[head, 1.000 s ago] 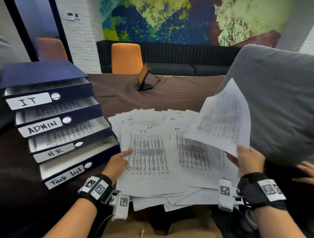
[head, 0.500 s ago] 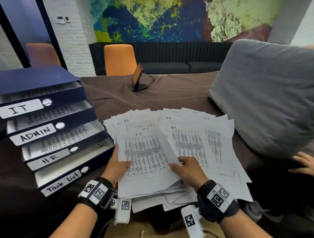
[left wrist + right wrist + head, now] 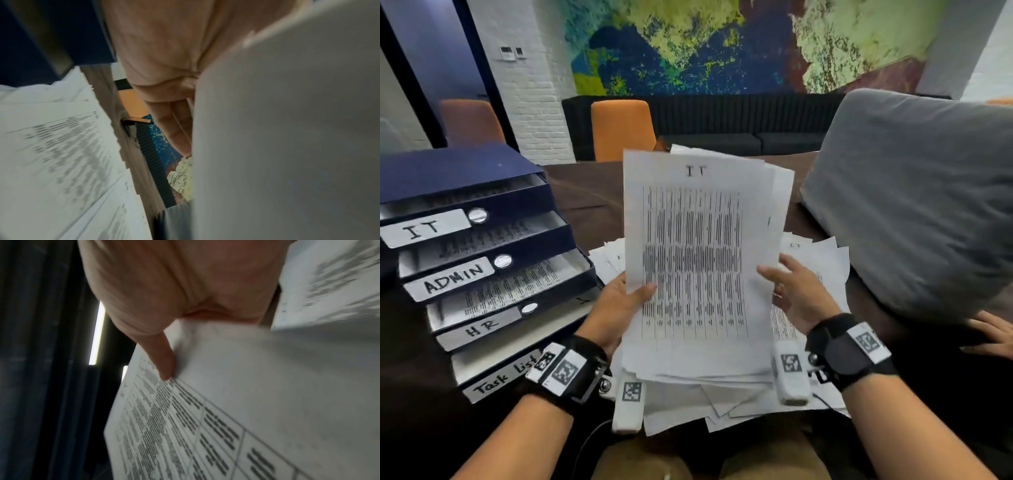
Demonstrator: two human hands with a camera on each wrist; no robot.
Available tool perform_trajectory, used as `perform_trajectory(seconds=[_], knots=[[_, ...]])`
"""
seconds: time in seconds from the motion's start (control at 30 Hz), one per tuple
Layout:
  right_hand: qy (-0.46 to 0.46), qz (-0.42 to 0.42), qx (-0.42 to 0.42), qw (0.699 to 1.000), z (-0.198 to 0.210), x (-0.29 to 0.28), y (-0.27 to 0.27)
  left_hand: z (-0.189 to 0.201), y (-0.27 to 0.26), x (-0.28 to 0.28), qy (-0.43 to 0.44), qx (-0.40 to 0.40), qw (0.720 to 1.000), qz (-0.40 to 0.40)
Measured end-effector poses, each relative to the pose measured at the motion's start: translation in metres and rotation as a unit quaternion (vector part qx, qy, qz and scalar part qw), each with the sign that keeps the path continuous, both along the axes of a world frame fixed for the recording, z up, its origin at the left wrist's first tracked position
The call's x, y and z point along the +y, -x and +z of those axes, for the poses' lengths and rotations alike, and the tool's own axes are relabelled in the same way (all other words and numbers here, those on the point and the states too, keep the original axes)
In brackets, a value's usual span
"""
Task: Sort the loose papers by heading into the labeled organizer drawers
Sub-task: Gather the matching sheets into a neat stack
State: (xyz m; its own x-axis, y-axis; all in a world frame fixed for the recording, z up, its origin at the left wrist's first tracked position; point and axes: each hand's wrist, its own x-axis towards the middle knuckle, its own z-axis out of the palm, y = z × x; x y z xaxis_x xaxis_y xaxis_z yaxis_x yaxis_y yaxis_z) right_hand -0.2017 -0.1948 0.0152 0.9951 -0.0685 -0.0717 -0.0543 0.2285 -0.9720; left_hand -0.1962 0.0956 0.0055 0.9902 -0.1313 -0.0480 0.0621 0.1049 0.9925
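Sheets headed IT [image 3: 695,260] are pinched at the lower left edge by the left hand [image 3: 616,308], thumb in front, fingers behind, raised above the loose pile [image 3: 822,260]. The right hand [image 3: 796,294] is held relaxed against the right edge. Edges should be squared before the IT drawer [image 3: 431,228] is approached.

Your bare forearms end in black wrist straps [image 3: 571,371] with white square-code tags; a white camera pod [image 3: 792,375] hangs under each, what may be a ring on your right hand [image 3: 796,294]
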Motion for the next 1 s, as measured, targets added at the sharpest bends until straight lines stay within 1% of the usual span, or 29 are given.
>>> perform_trajectory(seconds=[0.07, 0.13, 0.23, 0.3, 0.4, 0.47, 0.53, 0.6, 0.67, 0.77, 0.8, 0.9, 1.0], knots=[[0.014, 0.024, -0.049, 0.998, 0.022, 0.004, -0.006, 0.018, -0.004, -0.007, -0.005, -0.038, 0.999, 0.008], [0.012, 0.011, -0.098, 0.995, 0.042, 0.008, -0.009, 0.037, -0.009, -0.013, -0.01, -0.066, 0.998, 0.02], [0.025, 0.0, -0.166, 0.986, 0.066, 0.009, -0.014, 0.063, -0.017, -0.017, 0.021, -0.072, 0.997, 0.03], [0.034, -0.006, -0.186, 0.982, 0.076, 0.007, -0.017, 0.074, -0.023, -0.017, 0.016, -0.069, 0.997, 0.031], [0.066, 0.011, -0.191, 0.979, 0.083, 0.006, -0.022, 0.082, -0.03, -0.016, 0.016, -0.076, 0.997, 0.029], [0.088, 0.033, -0.173, 0.98, 0.083, 0.007, -0.022, 0.083, -0.033, -0.017, 0.022, -0.084, 0.996, 0.033], [0.128, 0.037, -0.163, 0.978, 0.078, 0.008, -0.024, 0.081, -0.035, -0.021, 0.017, -0.096, 0.994, 0.058], [0.162, 0.018, -0.169, 0.972, 0.072, 0.012, -0.027, 0.08, -0.035, -0.028, -0.019, -0.137, 0.984, 0.113], [0.169, -0.006, -0.185, 0.968, 0.069, 0.018, -0.029, 0.08, -0.032, -0.037, -0.036, -0.174, 0.972, 0.152], [0.164, -0.026, -0.218, 0.962, 0.075, 0.023, -0.028, 0.088, -0.025, -0.044, 0.005, -0.189, 0.967, 0.171], [0.16, -0.024, -0.223, 0.961, 0.078, 0.023, -0.026, 0.09, -0.024, -0.044, 0.02, -0.197, 0.966, 0.168], [0.145, -0.004, -0.221, 0.964, 0.084, 0.02, -0.021, 0.095, -0.022, -0.039, 0.038, -0.227, 0.965, 0.123], [0.14, 0.01, -0.208, 0.968, 0.083, 0.015, -0.018, 0.094, -0.024, -0.034, 0.029, -0.22, 0.971, 0.085]])
